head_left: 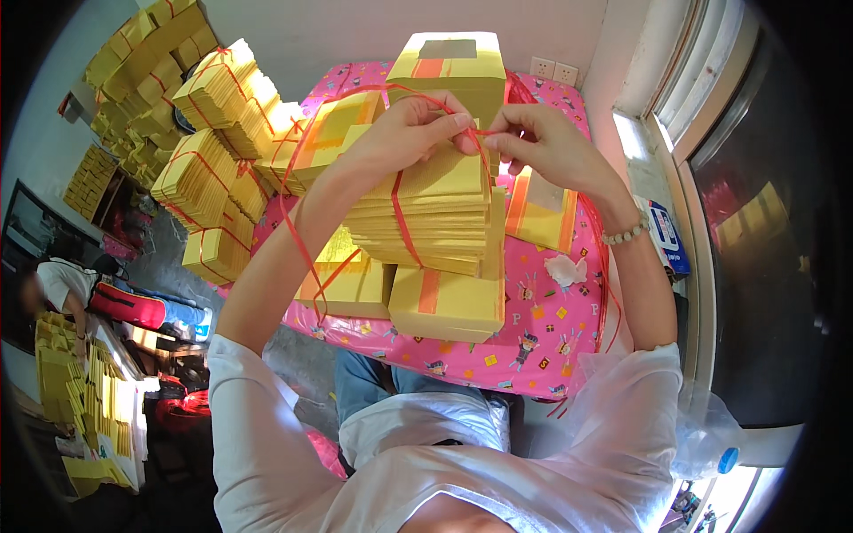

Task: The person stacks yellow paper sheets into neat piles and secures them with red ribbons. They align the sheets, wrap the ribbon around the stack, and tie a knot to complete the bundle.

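Both my hands are raised over a thick stack of yellow paper pieces (449,200) on top of other yellow blocks. Red string (402,218) wraps round this stack and comes up to its top edge. My left hand (419,129) is closed, pinching the string between thumb and fingers. Close beside it, my right hand (553,147) pinches another part of the string with thumb and forefinger. Between the hands the strands cross; whether a knot has formed I cannot tell. A long loop of string hangs past my left forearm.
The pink patterned table cover (542,324) carries yellow blocks (447,300), a taller stack (449,84) behind, and crumpled white tissue (566,270). Tied yellow bundles (209,182) are piled at left. Another person (67,284) bends over papers at far left. A window (746,204) stands at right.
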The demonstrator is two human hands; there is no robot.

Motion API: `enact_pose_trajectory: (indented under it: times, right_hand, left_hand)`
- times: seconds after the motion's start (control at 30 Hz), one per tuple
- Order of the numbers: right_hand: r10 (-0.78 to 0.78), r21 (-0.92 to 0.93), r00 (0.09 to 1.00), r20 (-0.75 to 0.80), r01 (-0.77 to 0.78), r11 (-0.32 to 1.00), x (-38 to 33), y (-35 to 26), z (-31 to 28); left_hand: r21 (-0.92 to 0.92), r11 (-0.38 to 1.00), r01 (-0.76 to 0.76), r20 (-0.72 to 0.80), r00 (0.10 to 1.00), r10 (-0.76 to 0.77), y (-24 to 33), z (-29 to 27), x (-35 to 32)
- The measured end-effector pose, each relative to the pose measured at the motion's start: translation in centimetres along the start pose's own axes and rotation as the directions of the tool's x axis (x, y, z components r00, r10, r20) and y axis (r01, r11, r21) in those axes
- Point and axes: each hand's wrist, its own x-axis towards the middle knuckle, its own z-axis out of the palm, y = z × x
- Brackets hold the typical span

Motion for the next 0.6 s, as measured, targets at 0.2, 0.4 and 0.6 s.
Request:
enact_pose_trajectory:
  times: [0.2, 0.4, 0.6]
  right_hand:
    - [-0.257, -0.193, 0.955, -0.147, 0.227, 0.955, -1.1, -2.1, 1.5]
    - [-0.49, -0.523, 0.856, -0.166, 0.345, 0.779, -1.7, -1.8, 1.8]
    - [-0.474, -0.659, 0.863, -0.172, 0.257, 0.707, -3.2, -2.2, 2.6]
  left_hand:
    - [-0.078, 0.993, 0.087, 0.076, 0.994, -0.082, 0.1, -1.5, 0.5]
    - [-0.135, 0.98, 0.144, 0.026, 0.99, -0.141, 0.8, -1.2, -0.1]
    - [-0.097, 0.989, 0.116, -0.001, 0.993, -0.116, 1.0, -0.7, -0.1]
